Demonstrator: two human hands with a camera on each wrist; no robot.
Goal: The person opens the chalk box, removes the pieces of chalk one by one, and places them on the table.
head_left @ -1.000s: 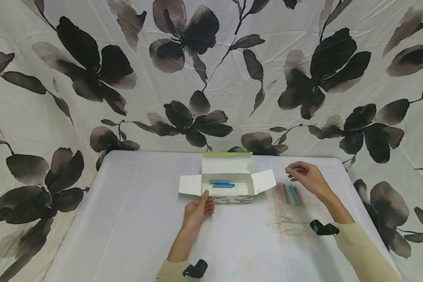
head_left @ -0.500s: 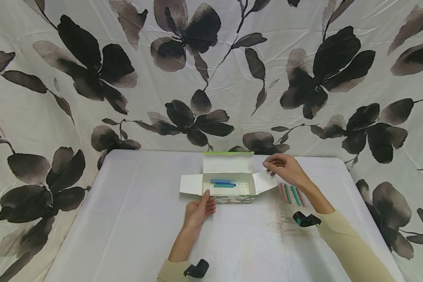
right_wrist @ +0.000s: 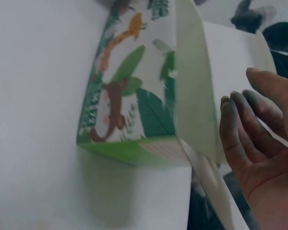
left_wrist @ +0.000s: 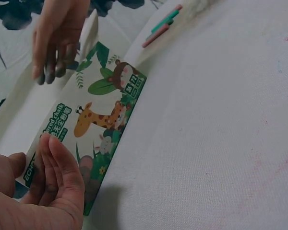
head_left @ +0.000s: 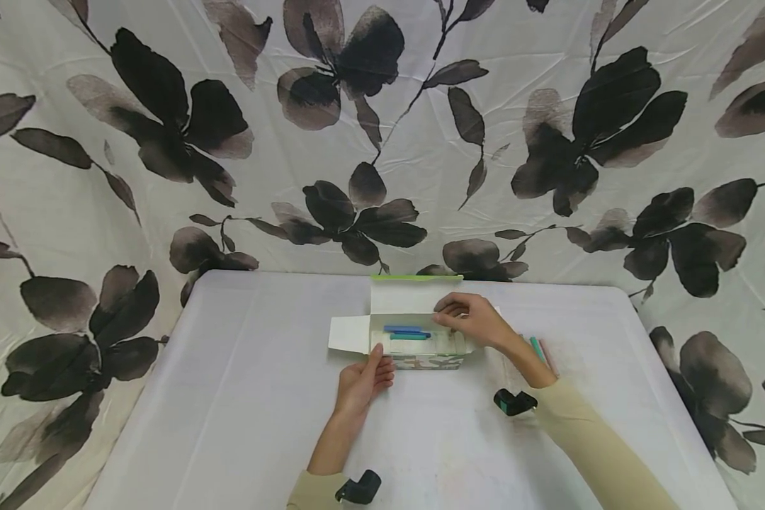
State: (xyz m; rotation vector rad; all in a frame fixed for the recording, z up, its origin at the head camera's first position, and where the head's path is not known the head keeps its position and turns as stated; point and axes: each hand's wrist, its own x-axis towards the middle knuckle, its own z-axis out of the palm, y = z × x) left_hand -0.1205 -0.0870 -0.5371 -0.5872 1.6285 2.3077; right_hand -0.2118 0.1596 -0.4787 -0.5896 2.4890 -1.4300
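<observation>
While gripping the front left corner of the open cardboard chalk box (left_wrist: 103, 98) with the left hand (head_left: 359, 386), with fingers bunched together against it, holds the right hand (head_left: 474, 319) above its right end, with grey-smudged fingers loosely curled and close together. Shows "…ored chalk", "ECHO…", Chinese characters, "36" and "72" on the box's front, stands near the table's (head_left: 261, 397) far edge, and contains blue chalk sticks (head_left: 403, 329) and a teal chalk stick (head_left: 406, 338), with pink and green sticks (left_wrist: 166, 20) lying to the right.
</observation>
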